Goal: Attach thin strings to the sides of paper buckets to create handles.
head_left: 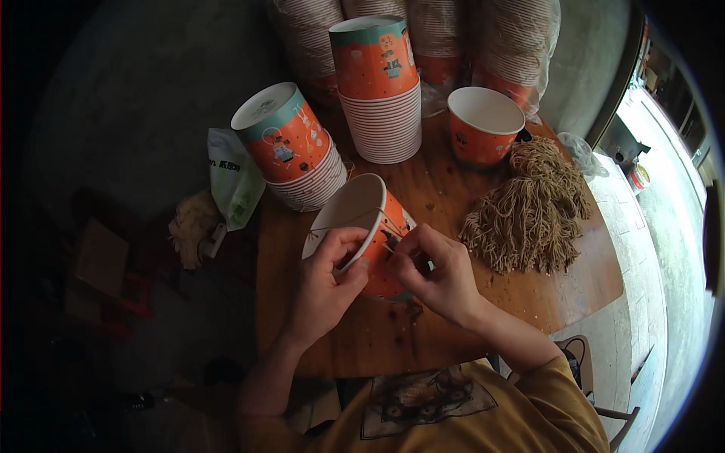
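A brown wooden surface (521,294) with a rounded right corner stands before a dull grey wall (174,75). Bright light washes the pale grey floor (633,264) at right; the room's left side lies in deep shadow.

A round paper tub (377,258), orange with printed figures outside and white within, is tilted over the tabletop (457,336), its mouth facing left. A thin brown cord (390,223) crosses the mouth and rim.

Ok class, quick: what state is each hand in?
Left hand: closed, holding the orange paper tub at its rim.
Right hand: fingers closed, pinching thin cord at the tub's side.
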Demonstrator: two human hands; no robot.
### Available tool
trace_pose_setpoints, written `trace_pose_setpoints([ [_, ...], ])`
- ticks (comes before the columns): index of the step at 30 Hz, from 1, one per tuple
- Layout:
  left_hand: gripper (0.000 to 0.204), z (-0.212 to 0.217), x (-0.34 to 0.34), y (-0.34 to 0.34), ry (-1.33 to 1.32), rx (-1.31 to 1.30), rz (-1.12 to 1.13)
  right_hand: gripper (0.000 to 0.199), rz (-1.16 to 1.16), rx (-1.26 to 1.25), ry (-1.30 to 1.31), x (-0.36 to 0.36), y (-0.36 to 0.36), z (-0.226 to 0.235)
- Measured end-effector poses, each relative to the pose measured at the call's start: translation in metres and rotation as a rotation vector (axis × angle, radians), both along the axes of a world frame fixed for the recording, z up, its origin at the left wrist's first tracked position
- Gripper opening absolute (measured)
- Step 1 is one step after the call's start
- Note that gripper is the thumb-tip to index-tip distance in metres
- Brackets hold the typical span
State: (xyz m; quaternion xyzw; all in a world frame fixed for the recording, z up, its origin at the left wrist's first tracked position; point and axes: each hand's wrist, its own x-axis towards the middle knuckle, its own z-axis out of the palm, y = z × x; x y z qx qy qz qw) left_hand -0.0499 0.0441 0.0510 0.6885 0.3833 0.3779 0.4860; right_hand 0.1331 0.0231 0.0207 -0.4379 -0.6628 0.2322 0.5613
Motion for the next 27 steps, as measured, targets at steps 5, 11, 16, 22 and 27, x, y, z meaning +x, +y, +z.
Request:
trace_pose_setpoints([
  [5, 0.043, 0.006, -0.002, 0.004, -0.09, -0.002, -0.033, 0.01, 0.071, -0.074, 0.046, 0.0, 0.008, -0.001],
  [11, 0.045, 0.005, -0.012, 0.007, 0.005, -0.042, -0.063, 0.009, 0.122, -0.136, 0.101, 0.001, 0.012, -0.004],
  [16, 0.045, 0.01, -0.009, 0.003, 0.056, -0.078, -0.03, 0.01, 0.152, -0.115, 0.129, 0.0, 0.013, -0.004],
  [22, 0.051, 0.014, -0.018, 0.011, -0.049, -0.193, -0.118, 0.008, 0.156, -0.194, 0.059, 0.004, 0.01, 0.001],
  [27, 0.051, 0.018, -0.019, 0.012, -0.072, -0.251, -0.174, 0.01, 0.17, -0.166, 0.072, 0.002, 0.01, 0.001],
])
